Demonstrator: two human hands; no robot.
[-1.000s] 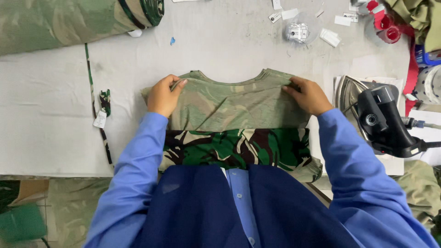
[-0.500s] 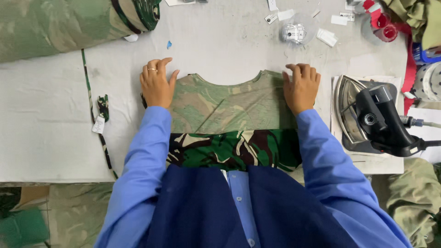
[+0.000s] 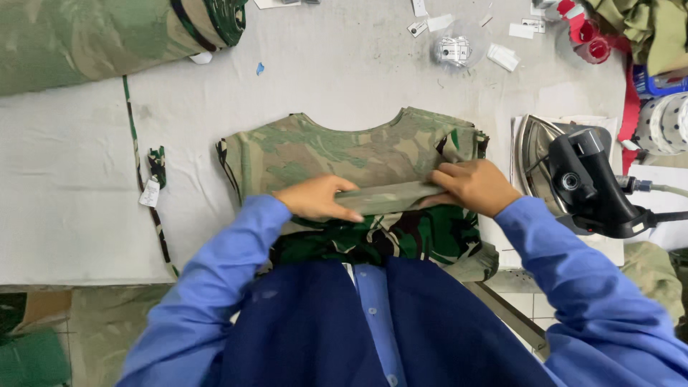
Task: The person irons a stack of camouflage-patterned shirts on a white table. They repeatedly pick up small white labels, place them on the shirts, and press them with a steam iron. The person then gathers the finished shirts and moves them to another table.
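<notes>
A camouflage garment piece (image 3: 337, 154) with a curved neckline lies flat on the white padded table (image 3: 79, 186), its pale inner side up and a darker green part at the near edge. My left hand (image 3: 315, 198) and my right hand (image 3: 473, 186) each pinch one end of a folded strip of the fabric (image 3: 390, 197) that runs across the garment's middle. Both blue sleeves reach in from the bottom of the view.
A black-handled steam iron (image 3: 584, 183) rests on its pad right of the garment. A roll of camouflage cloth (image 3: 100, 36) lies at the back left. Paper tags and a clear cup (image 3: 453, 49) sit at the back; a narrow camouflage strip with a tag (image 3: 152, 188) lies left.
My hands left the garment's upper corners and came toward me to its middle, where they now hold up a folded band of fabric. The view shifted slightly.
</notes>
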